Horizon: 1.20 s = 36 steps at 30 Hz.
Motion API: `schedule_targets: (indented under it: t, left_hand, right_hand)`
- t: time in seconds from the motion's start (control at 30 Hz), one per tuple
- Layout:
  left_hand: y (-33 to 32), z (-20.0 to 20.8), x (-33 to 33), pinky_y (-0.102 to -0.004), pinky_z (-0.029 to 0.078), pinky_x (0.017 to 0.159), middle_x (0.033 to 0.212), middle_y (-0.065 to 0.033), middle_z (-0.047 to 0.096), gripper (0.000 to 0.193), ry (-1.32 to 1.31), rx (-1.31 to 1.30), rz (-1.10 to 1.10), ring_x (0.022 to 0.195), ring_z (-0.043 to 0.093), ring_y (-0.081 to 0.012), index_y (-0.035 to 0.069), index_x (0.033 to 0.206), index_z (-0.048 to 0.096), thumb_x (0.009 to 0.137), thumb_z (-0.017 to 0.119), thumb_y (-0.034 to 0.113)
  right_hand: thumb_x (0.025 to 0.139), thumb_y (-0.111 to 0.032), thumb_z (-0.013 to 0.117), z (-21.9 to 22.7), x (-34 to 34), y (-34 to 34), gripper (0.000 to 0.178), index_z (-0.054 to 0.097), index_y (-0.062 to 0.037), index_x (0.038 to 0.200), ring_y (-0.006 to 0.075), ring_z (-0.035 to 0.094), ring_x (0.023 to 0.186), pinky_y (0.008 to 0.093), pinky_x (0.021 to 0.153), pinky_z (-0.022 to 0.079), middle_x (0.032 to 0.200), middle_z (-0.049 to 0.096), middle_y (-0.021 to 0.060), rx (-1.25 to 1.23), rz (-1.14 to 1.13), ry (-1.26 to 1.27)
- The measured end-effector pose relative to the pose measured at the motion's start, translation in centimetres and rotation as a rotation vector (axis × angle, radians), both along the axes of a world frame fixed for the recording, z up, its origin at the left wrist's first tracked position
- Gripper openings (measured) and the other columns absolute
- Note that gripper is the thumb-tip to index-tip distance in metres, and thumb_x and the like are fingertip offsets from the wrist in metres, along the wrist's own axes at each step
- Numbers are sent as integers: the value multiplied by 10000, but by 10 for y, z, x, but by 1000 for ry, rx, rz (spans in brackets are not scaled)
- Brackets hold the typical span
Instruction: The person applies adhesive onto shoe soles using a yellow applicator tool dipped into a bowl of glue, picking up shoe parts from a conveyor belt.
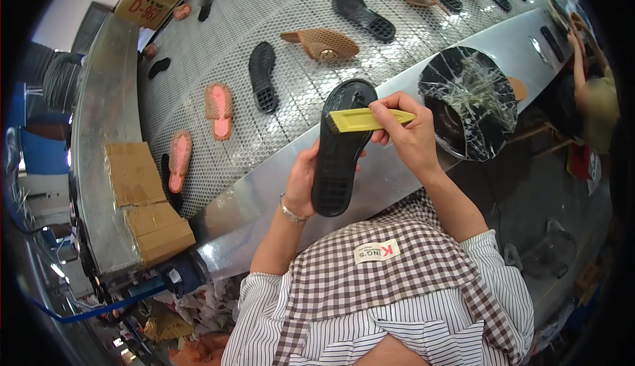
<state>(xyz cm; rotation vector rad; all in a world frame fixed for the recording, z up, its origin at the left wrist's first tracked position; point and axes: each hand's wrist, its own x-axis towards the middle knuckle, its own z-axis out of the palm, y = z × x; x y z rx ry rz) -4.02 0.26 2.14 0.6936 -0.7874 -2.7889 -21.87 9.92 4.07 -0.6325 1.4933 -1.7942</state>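
Note:
My left hand (303,179) grips a black shoe sole (334,174) by its side, holding it above the metal edge with its toe end pointing away from me. My right hand (411,134) pinches a yellow flat-handled brush (357,121). The brush's dark bristle end is on or just above the forepart of the sole, which looks glossy and wet. To the right of my right hand is a round black container (438,121), coated with pale, stringy dried residue. A wooden-looking handle (516,89) shows at its right edge.
Beyond the metal ledge (258,191) runs a mesh conveyor belt (218,55) carrying black soles (263,78), a tan woven upper (324,44) and pink-lined uppers (219,111). Cardboard (135,174) lies on the left side. Another person (592,101) sits at the far right.

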Motion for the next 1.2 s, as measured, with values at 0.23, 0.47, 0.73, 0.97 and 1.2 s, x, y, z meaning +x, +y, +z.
schedule_targets:
  t: [0.23, 0.47, 0.73, 0.97, 1.2]
  left_hand:
    - [-27, -7, -13, -402, 541, 857, 1133, -169, 635, 541, 0, 95, 87, 959, 650, -273, -24, 1254, 510, 977, 235, 350]
    - [-39, -16, -13, -398, 542, 857, 1150, -171, 625, 538, -17, 109, 142, 966, 635, -217, -7, 1266, 500, 976, 231, 359]
    - [-36, -16, -7, -364, 554, 840, 1116, -162, 637, 521, -7, 163, 98, 937, 648, -226, -5, 1233, 523, 987, 236, 353]
    - [-28, 2, 2, -387, 544, 841, 1104, -148, 642, 448, 113, 301, -40, 937, 655, -245, 19, 1154, 568, 1008, 270, 320]
    - [-31, -13, 19, -374, 553, 804, 1090, -137, 648, 430, 237, 315, -68, 961, 652, -241, 22, 1164, 554, 1016, 288, 326]
  right_hand:
    - [937, -152, 598, 2, 27, 0, 168, 617, 7, 887, 62, 590, 541, 186, 477, 453, 723, 645, 48, 72, 172, 65]
    - [907, -125, 622, 6, 38, 9, 171, 628, 39, 860, 94, 626, 551, 210, 462, 479, 741, 661, 66, 89, 282, 85]
    - [895, -113, 640, 30, 21, 1, 145, 625, 18, 836, 93, 606, 538, 215, 459, 453, 733, 636, 49, 159, 587, 260]
    - [750, -117, 657, 69, 21, -37, 102, 599, -53, 697, 249, 595, 644, 367, 555, 426, 725, 596, 62, -59, 1021, 1188]
    - [704, -147, 630, 81, 41, -47, 208, 512, -17, 594, 277, 572, 624, 376, 549, 423, 673, 561, 109, -246, 1116, 1275]
